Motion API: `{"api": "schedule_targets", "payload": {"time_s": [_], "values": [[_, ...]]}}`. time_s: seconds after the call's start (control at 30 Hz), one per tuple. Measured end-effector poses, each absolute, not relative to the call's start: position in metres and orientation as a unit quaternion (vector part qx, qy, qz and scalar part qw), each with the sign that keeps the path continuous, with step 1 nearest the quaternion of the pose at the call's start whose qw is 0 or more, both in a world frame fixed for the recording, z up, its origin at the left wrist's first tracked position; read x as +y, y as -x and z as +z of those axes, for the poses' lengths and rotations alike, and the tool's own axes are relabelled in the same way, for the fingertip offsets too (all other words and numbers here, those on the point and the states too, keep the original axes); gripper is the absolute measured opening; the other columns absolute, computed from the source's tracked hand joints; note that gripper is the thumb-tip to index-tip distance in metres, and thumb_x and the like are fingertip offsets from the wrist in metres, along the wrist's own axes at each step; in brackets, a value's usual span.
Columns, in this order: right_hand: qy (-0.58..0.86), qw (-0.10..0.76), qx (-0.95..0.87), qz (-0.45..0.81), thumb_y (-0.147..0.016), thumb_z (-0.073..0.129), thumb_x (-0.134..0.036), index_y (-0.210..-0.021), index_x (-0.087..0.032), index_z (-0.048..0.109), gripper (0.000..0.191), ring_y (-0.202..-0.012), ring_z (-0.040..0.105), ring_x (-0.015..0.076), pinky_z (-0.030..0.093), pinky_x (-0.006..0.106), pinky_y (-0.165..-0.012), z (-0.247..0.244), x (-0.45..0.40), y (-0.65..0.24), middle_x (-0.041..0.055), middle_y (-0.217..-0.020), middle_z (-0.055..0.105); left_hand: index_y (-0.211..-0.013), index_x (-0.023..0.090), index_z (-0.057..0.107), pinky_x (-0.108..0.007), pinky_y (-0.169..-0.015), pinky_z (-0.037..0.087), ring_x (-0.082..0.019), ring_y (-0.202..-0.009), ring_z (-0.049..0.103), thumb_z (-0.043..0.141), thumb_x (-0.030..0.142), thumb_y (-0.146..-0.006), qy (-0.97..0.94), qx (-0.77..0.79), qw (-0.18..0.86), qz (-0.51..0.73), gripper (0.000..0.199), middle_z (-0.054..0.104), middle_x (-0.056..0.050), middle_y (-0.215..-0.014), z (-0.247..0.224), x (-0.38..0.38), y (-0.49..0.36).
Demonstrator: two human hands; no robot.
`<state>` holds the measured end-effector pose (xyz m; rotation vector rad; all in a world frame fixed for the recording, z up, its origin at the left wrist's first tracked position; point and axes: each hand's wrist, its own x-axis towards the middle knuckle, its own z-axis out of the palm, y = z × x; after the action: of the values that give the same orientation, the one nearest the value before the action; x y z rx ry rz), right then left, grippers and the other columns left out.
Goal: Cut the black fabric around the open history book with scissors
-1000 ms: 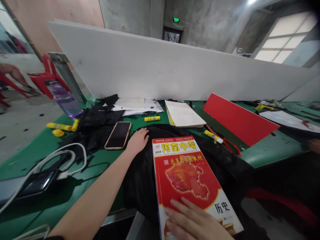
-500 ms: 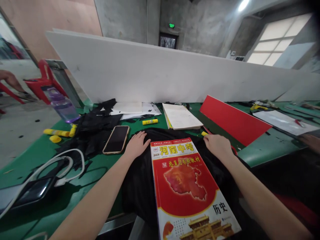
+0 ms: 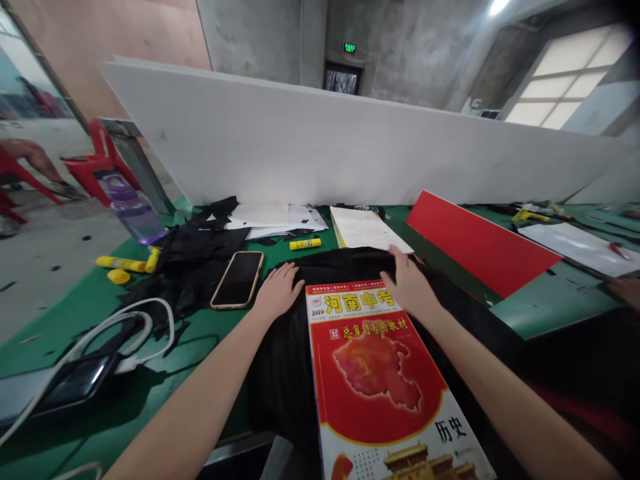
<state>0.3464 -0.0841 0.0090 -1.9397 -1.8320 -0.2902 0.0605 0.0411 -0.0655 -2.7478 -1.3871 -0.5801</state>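
Note:
A red and white book [image 3: 375, 380] with a map on its cover lies on black cloth [image 3: 280, 373] at the table's near edge. My left hand [image 3: 279, 291] rests on the cloth beside the book's top left corner, fingers apart and holding nothing. At the book's top right corner is my right hand [image 3: 411, 285], thumb and forefinger spread, with the forefinger reaching up by a stack of white paper [image 3: 370, 230]. Its other fingers are partly hidden. Left of my left hand lies a phone [image 3: 237, 280].
A yellow glue stick [image 3: 305, 244] lies behind the cloth. A red board [image 3: 480, 243] stands at the right. Black scraps [image 3: 193, 250], a purple bottle [image 3: 135, 212] and a cabled black device [image 3: 75, 383] are at the left. White boards [image 3: 325, 147] stand behind.
My right hand has moved left to the book's top corner, and its fingers have spread. The cloth's far edge now covers the front of the paper stack. My left hand stays in place.

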Motion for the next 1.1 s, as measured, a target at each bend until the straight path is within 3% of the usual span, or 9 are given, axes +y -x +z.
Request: {"api": "schedule_targets", "payload": {"time_s": [0.1, 0.2, 0.33, 0.7, 0.87, 0.93, 1.0, 1.1], "values": [[0.625, 0.173, -0.760, -0.046, -0.092, 0.038, -0.043, -0.134, -0.012, 0.043, 0.052, -0.127, 0.042, 0.0257, 0.029, 0.044, -0.109, -0.005, -0.114, -0.298, 0.0138, -0.134, 0.050, -0.129, 0.014, 0.049, -0.039, -0.109, 0.030, -0.024, -0.131, 0.038, 0.037, 0.040, -0.094, 0.878, -0.442, 0.008, -0.183, 0.045, 0.047, -0.011, -0.139, -0.066, 0.041, -0.061], [0.586, 0.103, -0.804, 0.007, -0.089, 0.036, -0.059, -0.140, -0.015, 0.038, 0.067, -0.136, 0.027, 0.0277, 0.022, 0.050, -0.111, -0.016, -0.129, -0.272, 0.0117, -0.145, 0.037, -0.133, 0.014, 0.045, -0.040, -0.110, 0.028, -0.023, -0.133, 0.035, 0.035, 0.040, -0.094, 0.880, -0.440, 0.010, -0.181, 0.047, 0.045, -0.010, -0.141, -0.067, 0.040, -0.060], [0.584, 0.070, -0.809, 0.023, -0.089, 0.030, -0.064, -0.145, -0.017, 0.030, 0.072, -0.140, 0.017, 0.0267, 0.017, 0.050, -0.113, -0.021, -0.127, -0.276, 0.0102, -0.150, 0.027, -0.134, 0.014, 0.044, -0.041, -0.110, 0.027, -0.023, -0.135, 0.033, 0.034, 0.041, -0.095, 0.883, -0.435, 0.008, -0.176, 0.049, 0.043, -0.009, -0.143, -0.067, 0.039, -0.059], [0.599, 0.048, -0.799, -0.003, -0.090, 0.024, -0.065, -0.146, -0.018, 0.027, 0.073, -0.139, 0.022, 0.0252, 0.018, 0.046, -0.113, -0.027, -0.098, -0.321, 0.0084, -0.151, 0.024, -0.132, 0.014, 0.046, -0.040, -0.109, 0.029, -0.023, -0.133, 0.036, 0.034, 0.037, -0.094, 0.882, -0.432, 0.003, -0.188, 0.046, 0.046, -0.011, -0.140, -0.063, 0.036, -0.059], [0.591, 0.041, -0.806, -0.002, -0.090, 0.022, -0.065, -0.146, -0.017, 0.025, 0.074, -0.139, 0.021, 0.0246, 0.018, 0.046, -0.113, -0.027, -0.092, -0.323, 0.0086, -0.152, 0.023, -0.129, 0.010, 0.047, -0.037, -0.108, 0.029, -0.024, -0.129, 0.039, 0.035, 0.032, -0.094, 0.863, -0.443, 0.011, -0.244, 0.043, 0.048, -0.013, -0.137, -0.011, -0.001, -0.064], [0.588, 0.040, -0.808, -0.007, -0.090, 0.023, -0.065, -0.146, -0.016, 0.026, 0.074, -0.139, 0.022, 0.0253, 0.019, 0.046, -0.112, -0.027, -0.090, -0.323, 0.0093, -0.152, 0.023, -0.121, 0.014, 0.052, -0.035, -0.099, 0.039, -0.022, -0.115, 0.052, 0.035, 0.034, -0.093, 0.831, -0.446, -0.040, -0.330, 0.038, 0.059, -0.010, -0.121, 0.022, -0.041, -0.058], [0.589, 0.041, -0.807, -0.014, -0.090, 0.024, -0.065, -0.146, -0.016, 0.027, 0.074, -0.138, 0.024, 0.0262, 0.020, 0.047, -0.111, -0.028, -0.088, -0.323, 0.0101, -0.151, 0.024, -0.111, 0.021, 0.056, -0.029, -0.080, 0.047, -0.019, -0.089, 0.062, 0.036, 0.038, -0.092, 0.815, -0.434, -0.140, -0.356, 0.032, 0.067, -0.003, -0.098, 0.048, -0.092, -0.043], [0.592, 0.046, -0.804, -0.019, -0.089, 0.024, -0.065, -0.146, -0.017, 0.027, 0.074, -0.138, 0.024, 0.0268, 0.022, 0.048, -0.111, -0.030, -0.086, -0.324, 0.0097, -0.151, 0.025, -0.082, 0.025, 0.060, -0.023, -0.052, 0.041, -0.014, -0.054, 0.057, 0.037, 0.045, -0.091, 0.800, -0.454, -0.271, -0.284, 0.032, 0.061, 0.002, -0.061, 0.053, -0.166, -0.013]]}}
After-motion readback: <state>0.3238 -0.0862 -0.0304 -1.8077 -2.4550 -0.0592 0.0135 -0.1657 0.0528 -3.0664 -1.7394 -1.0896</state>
